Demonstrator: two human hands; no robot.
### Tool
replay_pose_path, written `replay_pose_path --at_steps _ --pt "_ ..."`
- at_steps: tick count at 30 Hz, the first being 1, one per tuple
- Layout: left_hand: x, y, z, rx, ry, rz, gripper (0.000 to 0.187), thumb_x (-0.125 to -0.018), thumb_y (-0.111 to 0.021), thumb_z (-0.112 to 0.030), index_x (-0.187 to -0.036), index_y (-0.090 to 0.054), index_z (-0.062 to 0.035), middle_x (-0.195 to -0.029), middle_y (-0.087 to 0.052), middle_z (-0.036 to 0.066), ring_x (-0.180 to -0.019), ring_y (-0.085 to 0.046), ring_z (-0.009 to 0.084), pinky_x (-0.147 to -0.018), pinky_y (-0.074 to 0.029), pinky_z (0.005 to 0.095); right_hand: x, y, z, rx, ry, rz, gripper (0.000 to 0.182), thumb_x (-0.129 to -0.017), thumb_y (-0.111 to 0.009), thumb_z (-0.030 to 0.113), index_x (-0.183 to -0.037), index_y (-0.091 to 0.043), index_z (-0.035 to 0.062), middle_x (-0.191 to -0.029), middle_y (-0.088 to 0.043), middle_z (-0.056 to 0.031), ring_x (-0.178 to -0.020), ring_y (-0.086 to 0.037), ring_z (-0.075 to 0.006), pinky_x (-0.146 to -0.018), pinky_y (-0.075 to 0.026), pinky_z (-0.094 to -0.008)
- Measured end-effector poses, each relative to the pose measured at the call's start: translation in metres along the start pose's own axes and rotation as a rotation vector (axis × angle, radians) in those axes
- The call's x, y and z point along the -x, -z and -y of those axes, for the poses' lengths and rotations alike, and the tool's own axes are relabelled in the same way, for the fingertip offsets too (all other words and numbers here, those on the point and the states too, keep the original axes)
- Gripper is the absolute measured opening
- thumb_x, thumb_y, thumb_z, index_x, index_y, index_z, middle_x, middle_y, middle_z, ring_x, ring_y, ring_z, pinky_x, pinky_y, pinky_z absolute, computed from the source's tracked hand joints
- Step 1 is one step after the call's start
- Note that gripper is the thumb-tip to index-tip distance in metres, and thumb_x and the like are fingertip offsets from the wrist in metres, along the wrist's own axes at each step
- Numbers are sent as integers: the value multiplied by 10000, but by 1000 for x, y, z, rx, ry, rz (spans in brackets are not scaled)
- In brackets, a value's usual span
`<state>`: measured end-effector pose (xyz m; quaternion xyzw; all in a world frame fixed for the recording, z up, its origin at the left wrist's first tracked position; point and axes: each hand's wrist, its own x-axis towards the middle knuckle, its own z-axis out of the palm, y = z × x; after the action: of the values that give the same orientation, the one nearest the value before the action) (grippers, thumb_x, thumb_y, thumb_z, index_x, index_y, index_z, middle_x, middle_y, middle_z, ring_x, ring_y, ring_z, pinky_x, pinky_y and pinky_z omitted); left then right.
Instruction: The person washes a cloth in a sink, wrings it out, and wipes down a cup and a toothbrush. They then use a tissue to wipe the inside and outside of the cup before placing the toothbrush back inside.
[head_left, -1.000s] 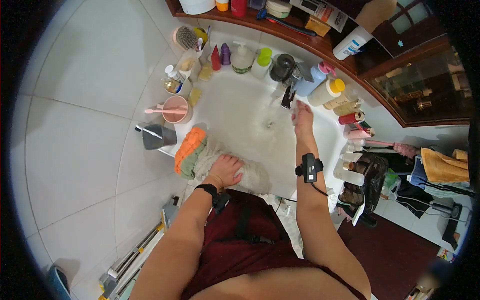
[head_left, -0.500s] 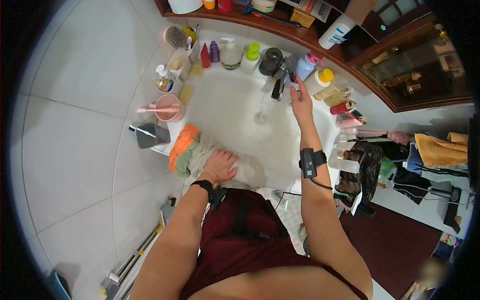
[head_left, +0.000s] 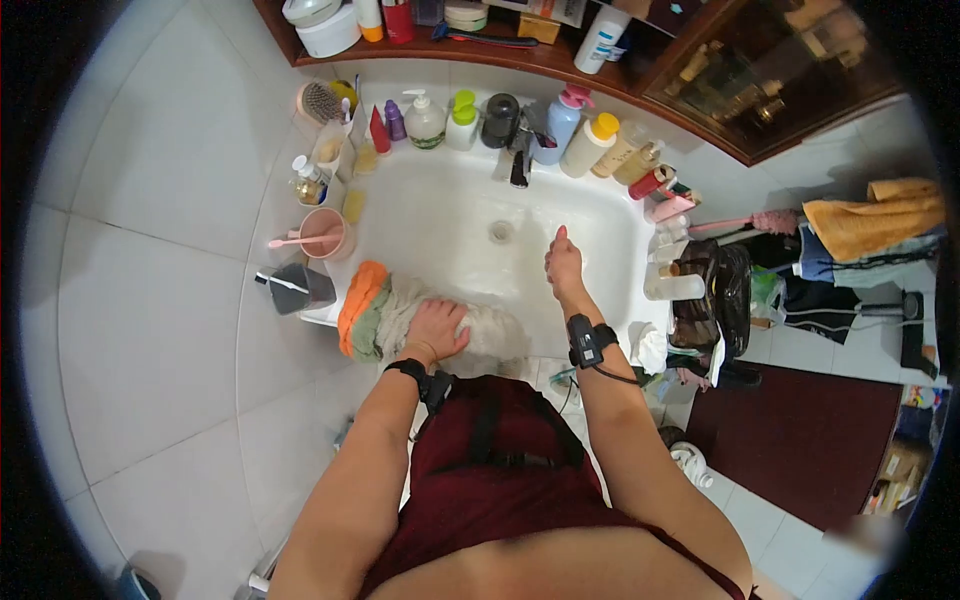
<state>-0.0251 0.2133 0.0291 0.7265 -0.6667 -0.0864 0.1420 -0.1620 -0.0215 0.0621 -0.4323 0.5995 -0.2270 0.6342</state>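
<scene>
My left hand [head_left: 437, 328] lies flat on a wet greyish cloth [head_left: 490, 338] at the front rim of the white sink [head_left: 615, 215], its fingers spread. Beside that cloth, to the left, are an orange cloth [head_left: 360, 298] and a green one [head_left: 371, 325]. Over the right part of the basin is my right hand [head_left: 564, 265], its fingers curled together and nothing visible in them. The dark faucet [head_left: 520, 165] is behind it, apart from the hand. A round drain [head_left: 501, 232] shows in the basin floor.
Bottles, including a clear pump bottle [head_left: 425, 124] and a yellow-capped one [head_left: 590, 147], line the back rim. At left are a pink cup [head_left: 327, 240] and a grey cup [head_left: 302, 290]. A wooden shelf [head_left: 420, 45] overhangs the back. A black bag [head_left: 722, 300] hangs at right.
My right hand has left the faucet handle and come down over the basin, its fingers now curled. The water seen in the basin has gone down. The view has shifted; my left hand stays on the cloth.
</scene>
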Motion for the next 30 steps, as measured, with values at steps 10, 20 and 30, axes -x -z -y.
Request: replay_pose_path --at_steps 10,20,30 --pt "-1 6 0 -83 -65 -160 473 -788 -544 -378 -1151 -533 -73 -1141 -561 131 -1067 -511 313 -963 -333 441 32 16 0 -388 -73 252 381 -909 -457 478 -823 -469 106 -705 -475 -20 -504 -455 -116 -385 -347 -231" --pt "-79 68 -37 1103 271 22 311 -849 -624 -183 -1108 -546 -29 -955 -625 80 -865 -586 149 -783 -470 277 95 -3 21 -797 -80 600 302 -906 -542 320 -1066 -472 73 -954 -530 -96 -745 -574 -170 -522 -453 -220" --pt "-96 75 -82 1246 189 74 278 -850 -580 -96 -1114 -517 -36 -972 -641 60 -834 -597 121 -728 -462 245 83 -3 20 -424 -18 88 439 -900 -450 515 -840 -478 81 -588 -418 -5 -394 -333 -92 -336 -244 -227"
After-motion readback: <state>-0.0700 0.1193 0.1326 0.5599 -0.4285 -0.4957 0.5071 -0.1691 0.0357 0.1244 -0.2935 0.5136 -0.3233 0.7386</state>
